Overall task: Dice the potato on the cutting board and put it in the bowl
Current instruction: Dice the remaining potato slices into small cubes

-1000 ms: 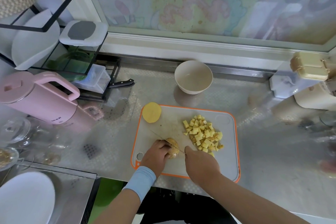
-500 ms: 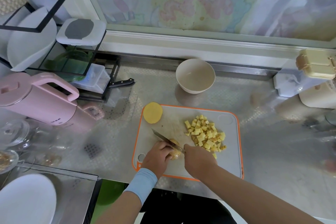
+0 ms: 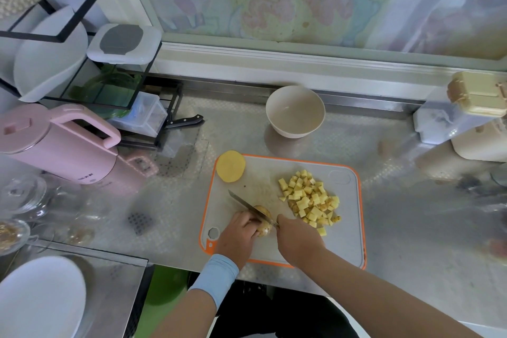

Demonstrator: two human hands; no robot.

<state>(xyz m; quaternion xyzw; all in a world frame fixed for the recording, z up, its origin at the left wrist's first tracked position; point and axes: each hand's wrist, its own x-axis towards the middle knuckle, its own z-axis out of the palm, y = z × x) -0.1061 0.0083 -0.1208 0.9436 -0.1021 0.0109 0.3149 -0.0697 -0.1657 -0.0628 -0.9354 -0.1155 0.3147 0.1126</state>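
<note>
Potato piece, brown-skinned with pale speckled flesh at its cut end, lies on the near left part of the cutting board, with your knife resting across its top. A second ago the blade showed only as a thin line over the piece. Now you see more of its flat, and its tip points out toward the board's left edge. The heap, the round half and the bowl sit where they did against the board.

Your left hand curls its fingers round the piece from the board's near left corner. Your right hand is clenched on the knife handle, which is hidden inside the fist.

Count on the board:
- one piece under the blade
- one round potato half, yellow cut face up, overhanging the far left corner
- one heap of diced cubes right of the middle, too many to count singly

One bowl stands on the counter beyond the board's far edge, apart from it. A second knife, black-handled, lies well off the far left corner. One pink kettle stands further left of the board.
</note>
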